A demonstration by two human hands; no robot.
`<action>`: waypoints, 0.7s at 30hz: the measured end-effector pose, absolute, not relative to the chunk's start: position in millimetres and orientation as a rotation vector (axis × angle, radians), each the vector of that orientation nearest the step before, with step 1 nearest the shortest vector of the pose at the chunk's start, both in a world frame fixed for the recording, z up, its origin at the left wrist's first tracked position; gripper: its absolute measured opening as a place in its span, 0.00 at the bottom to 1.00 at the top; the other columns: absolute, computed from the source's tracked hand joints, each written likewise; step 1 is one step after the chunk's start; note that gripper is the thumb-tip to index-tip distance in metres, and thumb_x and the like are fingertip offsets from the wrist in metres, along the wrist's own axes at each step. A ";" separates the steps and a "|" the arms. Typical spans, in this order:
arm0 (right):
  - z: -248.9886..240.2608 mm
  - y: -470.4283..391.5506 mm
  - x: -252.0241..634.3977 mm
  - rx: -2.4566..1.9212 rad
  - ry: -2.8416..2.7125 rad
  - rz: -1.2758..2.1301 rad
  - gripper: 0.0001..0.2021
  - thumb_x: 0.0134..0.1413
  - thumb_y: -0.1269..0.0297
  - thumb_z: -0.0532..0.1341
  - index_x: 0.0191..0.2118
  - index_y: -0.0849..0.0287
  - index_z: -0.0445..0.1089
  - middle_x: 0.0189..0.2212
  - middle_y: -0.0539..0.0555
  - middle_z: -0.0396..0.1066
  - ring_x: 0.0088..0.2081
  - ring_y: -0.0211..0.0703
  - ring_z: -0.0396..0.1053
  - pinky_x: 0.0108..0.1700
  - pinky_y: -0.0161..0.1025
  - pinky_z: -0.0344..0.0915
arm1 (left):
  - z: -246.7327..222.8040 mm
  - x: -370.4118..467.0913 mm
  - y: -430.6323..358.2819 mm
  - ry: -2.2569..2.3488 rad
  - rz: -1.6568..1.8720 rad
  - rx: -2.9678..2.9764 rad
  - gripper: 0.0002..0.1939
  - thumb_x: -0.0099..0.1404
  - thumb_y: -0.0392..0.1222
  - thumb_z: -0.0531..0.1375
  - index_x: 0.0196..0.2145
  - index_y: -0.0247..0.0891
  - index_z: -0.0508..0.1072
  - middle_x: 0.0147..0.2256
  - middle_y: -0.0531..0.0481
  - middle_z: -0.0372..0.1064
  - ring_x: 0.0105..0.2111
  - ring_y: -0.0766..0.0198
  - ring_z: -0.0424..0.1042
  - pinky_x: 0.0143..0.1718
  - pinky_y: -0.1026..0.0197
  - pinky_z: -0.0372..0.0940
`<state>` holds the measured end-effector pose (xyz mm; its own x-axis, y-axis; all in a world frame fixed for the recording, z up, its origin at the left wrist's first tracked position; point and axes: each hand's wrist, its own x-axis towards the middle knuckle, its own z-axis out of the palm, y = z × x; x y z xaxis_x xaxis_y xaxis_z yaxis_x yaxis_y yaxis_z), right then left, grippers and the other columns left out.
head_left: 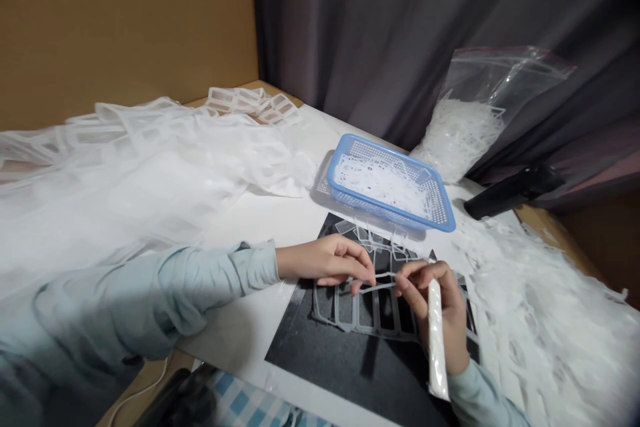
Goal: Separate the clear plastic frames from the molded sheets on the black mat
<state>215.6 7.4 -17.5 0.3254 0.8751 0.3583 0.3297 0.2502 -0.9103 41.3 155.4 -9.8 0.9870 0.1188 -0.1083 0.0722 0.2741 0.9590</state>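
Note:
My left hand [347,263] pinches one end of a thin translucent strip [383,281] above a black mat [300,347]. At the strip's other end are the closed fingers of my right hand [433,297]. A white wrapped stick [437,340] also sits in my right hand, pointing down toward the wrist. Under both hands a translucent frame sheet with rectangular openings [355,320] lies on the mat. Small loose frame pieces are at the mat's back edge.
A blue basket [447,210] with white pieces stands behind the mat. Translucent sheets [125,180] are heaped at left, more pieces [555,320] at right. A clear bag [465,127] and a black cylindrical object [510,192] stand at back right.

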 end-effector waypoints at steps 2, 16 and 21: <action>-19.0 8.0 217.2 -1.321 -1.207 0.545 0.14 0.58 0.71 0.64 0.32 0.55 0.56 0.30 0.46 0.69 0.27 0.34 0.67 0.32 0.34 0.64 | -9.1 42.2 155.1 0.192 0.056 1.300 0.10 0.65 0.43 0.60 0.39 0.33 0.72 0.29 0.52 0.72 0.12 0.80 0.53 0.12 0.72 0.46; -15.4 5.6 211.7 -1.537 -1.185 0.651 0.17 0.70 0.50 0.48 0.48 0.55 0.67 0.27 0.49 0.69 0.24 0.37 0.64 0.29 0.36 0.63 | -7.1 35.1 171.3 0.504 0.546 1.884 0.12 0.66 0.43 0.59 0.47 0.39 0.71 0.38 0.51 0.71 0.22 0.74 0.59 0.25 0.68 0.54; -5.1 -5.1 205.5 -1.488 -1.660 0.617 0.23 0.71 0.51 0.44 0.52 0.52 0.73 0.28 0.51 0.67 0.30 0.40 0.67 0.32 0.37 0.64 | 3.7 28.7 178.3 0.127 0.031 2.056 0.15 0.60 0.49 0.66 0.23 0.36 0.73 0.15 0.59 0.57 0.16 0.73 0.56 0.20 0.68 0.51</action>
